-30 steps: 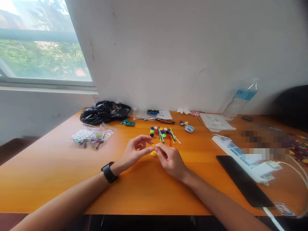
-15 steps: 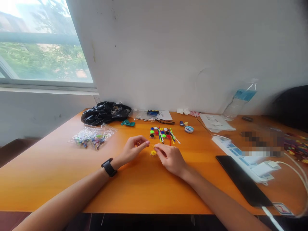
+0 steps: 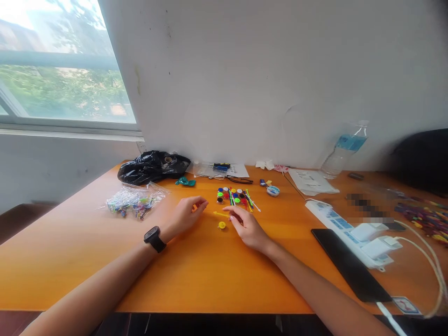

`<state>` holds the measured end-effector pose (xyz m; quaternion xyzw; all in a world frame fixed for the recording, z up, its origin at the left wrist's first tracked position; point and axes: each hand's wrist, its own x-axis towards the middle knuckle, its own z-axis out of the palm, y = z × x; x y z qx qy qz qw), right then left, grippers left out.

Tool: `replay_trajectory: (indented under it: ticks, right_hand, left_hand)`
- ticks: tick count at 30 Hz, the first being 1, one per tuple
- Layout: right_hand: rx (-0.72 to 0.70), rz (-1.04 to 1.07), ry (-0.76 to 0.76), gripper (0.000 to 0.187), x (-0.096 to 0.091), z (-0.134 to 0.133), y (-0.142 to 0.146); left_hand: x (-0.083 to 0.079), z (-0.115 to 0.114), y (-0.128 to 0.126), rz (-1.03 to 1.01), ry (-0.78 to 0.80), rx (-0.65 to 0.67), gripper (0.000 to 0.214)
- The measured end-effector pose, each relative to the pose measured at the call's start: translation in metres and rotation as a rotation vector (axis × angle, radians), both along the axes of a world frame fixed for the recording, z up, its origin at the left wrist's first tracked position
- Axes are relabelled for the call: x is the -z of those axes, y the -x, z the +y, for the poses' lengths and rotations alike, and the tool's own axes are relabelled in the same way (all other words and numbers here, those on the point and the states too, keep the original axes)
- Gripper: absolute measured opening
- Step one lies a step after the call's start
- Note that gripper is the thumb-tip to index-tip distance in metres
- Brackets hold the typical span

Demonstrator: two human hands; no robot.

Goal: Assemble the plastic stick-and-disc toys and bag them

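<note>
My left hand [image 3: 189, 213], with a black watch [image 3: 154, 239] on its wrist, rests over the table with nothing in its loosely curled fingers, thumb apart. To its right, a thin yellow plastic stick [image 3: 220, 214] with an arrow-like end lies on the wood. My right hand [image 3: 248, 227] is beside the stick's right end, thumb and index finger parted. Just below the stick is a small round yellow plastic piece [image 3: 221, 225]. Beyond my hands sit several small round coloured pieces [image 3: 237, 201] and a group of coloured sticks [image 3: 249, 199].
At the left lie a clear bag of small parts [image 3: 131, 201] and a black plastic bag [image 3: 150, 168]. A round white container [image 3: 273, 191] stands behind the sticks. On the right are a power strip [image 3: 339, 228], a dark phone [image 3: 350, 263] and a plastic bottle [image 3: 341, 156].
My left hand has drawn back a little to the left. The fingers of my right hand have parted, and the yellow stick now shows lying on the table.
</note>
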<state>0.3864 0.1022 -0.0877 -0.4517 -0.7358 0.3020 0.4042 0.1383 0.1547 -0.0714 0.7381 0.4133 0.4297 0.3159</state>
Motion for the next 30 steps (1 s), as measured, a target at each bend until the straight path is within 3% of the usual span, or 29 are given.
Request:
replay_trajectory:
  ticks: [4,10,17,30]
  right_hand:
    - [-0.032,0.095,0.107,0.024,0.004,-0.002,0.004]
    - [-0.060,0.134,0.139,0.017,0.006,0.001,0.004]
    - [-0.070,0.134,0.194,0.016,0.010,0.005,0.004]
    - [-0.022,0.034,0.092,0.009,0.011,0.004,0.007]
  left_hand:
    - [-0.004,-0.010,-0.004,0.006,-0.118,0.133,0.020]
    - [-0.002,-0.021,-0.010,0.229,-0.245,0.341,0.024]
    - [0.012,-0.017,-0.014,0.359,-0.244,0.319,0.020]
    - [0.024,-0.014,-0.021,0.350,-0.145,0.246,0.023]
